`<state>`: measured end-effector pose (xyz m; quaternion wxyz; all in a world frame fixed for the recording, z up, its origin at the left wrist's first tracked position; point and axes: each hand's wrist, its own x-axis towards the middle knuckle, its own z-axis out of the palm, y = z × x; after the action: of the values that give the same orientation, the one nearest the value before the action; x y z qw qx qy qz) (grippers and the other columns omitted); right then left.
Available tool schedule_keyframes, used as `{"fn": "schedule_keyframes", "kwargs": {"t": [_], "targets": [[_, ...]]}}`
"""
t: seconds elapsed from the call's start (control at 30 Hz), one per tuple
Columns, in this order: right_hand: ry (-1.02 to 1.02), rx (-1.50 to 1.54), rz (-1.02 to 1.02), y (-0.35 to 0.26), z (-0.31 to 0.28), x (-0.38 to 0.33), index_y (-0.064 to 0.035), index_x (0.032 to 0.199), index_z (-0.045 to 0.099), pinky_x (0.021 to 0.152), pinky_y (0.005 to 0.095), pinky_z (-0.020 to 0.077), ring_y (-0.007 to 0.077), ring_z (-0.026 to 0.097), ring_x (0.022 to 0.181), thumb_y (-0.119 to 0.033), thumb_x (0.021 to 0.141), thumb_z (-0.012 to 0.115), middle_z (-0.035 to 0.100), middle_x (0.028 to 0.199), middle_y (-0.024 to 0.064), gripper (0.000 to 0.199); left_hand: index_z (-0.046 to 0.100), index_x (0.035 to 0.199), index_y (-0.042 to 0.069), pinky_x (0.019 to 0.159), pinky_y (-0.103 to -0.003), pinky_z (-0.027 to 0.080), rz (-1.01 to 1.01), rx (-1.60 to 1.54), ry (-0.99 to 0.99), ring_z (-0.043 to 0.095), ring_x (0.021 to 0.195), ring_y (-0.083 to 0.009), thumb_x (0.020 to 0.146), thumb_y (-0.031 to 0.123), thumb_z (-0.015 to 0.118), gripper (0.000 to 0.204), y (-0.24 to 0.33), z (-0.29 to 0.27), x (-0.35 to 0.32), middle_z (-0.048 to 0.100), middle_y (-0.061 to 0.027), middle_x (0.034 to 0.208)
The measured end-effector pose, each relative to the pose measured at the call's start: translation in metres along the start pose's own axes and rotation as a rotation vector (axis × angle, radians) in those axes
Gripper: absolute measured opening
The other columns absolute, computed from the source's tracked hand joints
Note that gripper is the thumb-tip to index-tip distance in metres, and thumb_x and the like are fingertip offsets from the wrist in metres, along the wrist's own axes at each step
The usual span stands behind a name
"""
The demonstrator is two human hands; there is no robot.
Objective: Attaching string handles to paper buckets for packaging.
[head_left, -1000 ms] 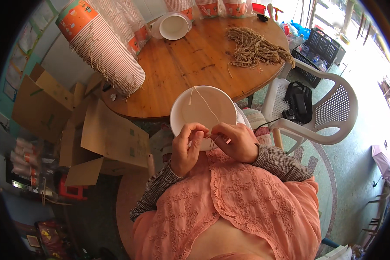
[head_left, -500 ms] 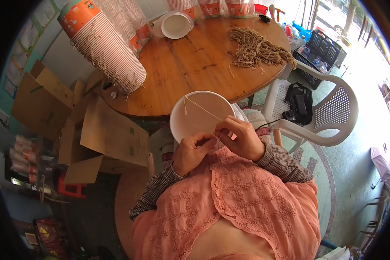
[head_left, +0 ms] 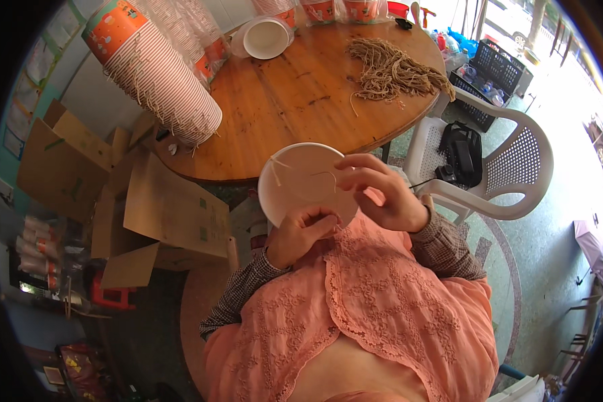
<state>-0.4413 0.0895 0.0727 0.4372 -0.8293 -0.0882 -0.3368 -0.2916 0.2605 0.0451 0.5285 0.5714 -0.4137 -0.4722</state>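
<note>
A white paper bucket (head_left: 285, 194) rests in front of my body, its open mouth facing up. One end of a thin beige string (head_left: 278, 164) lies at its far left rim, and the string's loop crosses the mouth toward my right hand. My left hand (head_left: 301, 234) is at the near rim with thumb and forefinger pinched together; what lies between them is too small to make out. Over the right side of the bucket, my right hand (head_left: 382, 191) has its fingers spread, beside the curved string, with nothing visibly gripped.
On the round wooden table (head_left: 281, 100) are a tall leaning stack of paper buckets (head_left: 161, 80), a heap of beige string (head_left: 392, 70) and a white bucket on its side (head_left: 266, 40). Cardboard boxes (head_left: 174, 208) stand left. A white plastic chair (head_left: 509, 164) holding a black bag (head_left: 461, 154) stands right.
My right hand has opened from a pinch and lifted away from my left hand. The string has gone from a straight line to a loose curve. My left hand stays near the rim.
</note>
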Motion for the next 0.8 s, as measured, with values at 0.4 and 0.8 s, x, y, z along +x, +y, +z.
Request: {"fn": "schedule_keyframes", "kwargs": {"t": [0.4, 0.8], "targets": [[0.057, -0.334, -0.229, 0.005, 0.005, -0.023, -0.0072, 0.099, 0.067, 0.087, 0.0407, 0.0461, 0.0269, 0.057, 0.102, -0.017, 0.076, 0.077, 0.062, 0.102, 0.0068, 0.027, 0.062, 0.103, -0.003, 0.075, -0.021, 0.049, 0.078, -0.059, -0.025, 0.059, 0.082, -0.0068, 0.098, 0.012, 0.056, 0.017, 0.015, -0.002, -0.003, 0.063, -0.0017, 0.091], [0.129, -0.103, -0.197, -0.004, 0.008, -0.011, -0.0035, 0.095, 0.058, 0.084, 0.0395, 0.0484, 0.0265, 0.062, 0.093, 0.001, 0.083, 0.063, 0.065, 0.096, 0.01, 0.014, 0.063, 0.102, -0.003, 0.073, -0.021, 0.048, 0.087, 0.138, -0.025, 0.058, 0.082, -0.0062, 0.095, 0.016, 0.062, 0.02, 0.011, 0.001, 0.002, 0.064, -0.0012, 0.088]]}}
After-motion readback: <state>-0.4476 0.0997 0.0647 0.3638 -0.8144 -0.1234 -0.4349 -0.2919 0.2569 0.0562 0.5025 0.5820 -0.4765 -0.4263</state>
